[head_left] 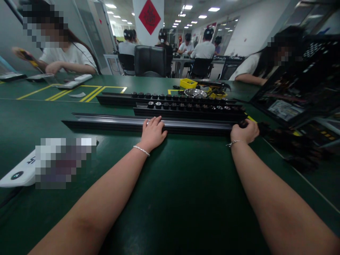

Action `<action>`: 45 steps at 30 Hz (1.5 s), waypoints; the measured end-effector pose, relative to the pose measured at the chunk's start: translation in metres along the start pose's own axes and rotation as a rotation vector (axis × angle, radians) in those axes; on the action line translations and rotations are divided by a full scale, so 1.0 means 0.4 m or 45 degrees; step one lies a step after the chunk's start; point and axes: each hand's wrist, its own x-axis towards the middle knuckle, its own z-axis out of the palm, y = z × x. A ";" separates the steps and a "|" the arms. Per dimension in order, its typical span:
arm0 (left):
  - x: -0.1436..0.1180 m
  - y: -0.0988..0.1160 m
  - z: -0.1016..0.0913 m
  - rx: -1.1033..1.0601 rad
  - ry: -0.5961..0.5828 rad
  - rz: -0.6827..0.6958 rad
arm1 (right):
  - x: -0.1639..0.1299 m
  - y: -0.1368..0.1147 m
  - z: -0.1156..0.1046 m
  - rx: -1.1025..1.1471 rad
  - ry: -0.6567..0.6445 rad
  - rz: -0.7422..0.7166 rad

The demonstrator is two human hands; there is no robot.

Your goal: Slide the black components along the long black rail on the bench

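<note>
Your left hand (152, 132) lies flat, fingers spread, on the near black rail (148, 124), roughly mid-length; the palm presses down, likely to pin the rail against the green table (170, 184). Your right hand (244, 131) is curled at the rail's right end, at about 3 o'clock from the left hand. It seems to pinch a small dark part (243, 124) there, though the view is too dim to tell whether the fingers are closed on it. At 12 o'clock from the rail sit two more rails carrying rows of dark knobs (186, 105), kept parallel. Beyond them, a yellow bin (188, 83) and a metal dish (196, 93). At 3 o'clock, a pile of dark parts (292, 141).
</note>
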 end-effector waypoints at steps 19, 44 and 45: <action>0.000 0.000 0.001 0.020 0.031 0.011 | 0.005 0.003 0.012 0.062 0.189 0.345; 0.004 0.002 0.002 0.032 0.025 -0.003 | 0.059 0.041 0.005 0.090 0.239 0.615; 0.004 0.002 0.002 0.031 0.028 -0.001 | 0.062 0.043 0.006 0.089 0.254 0.622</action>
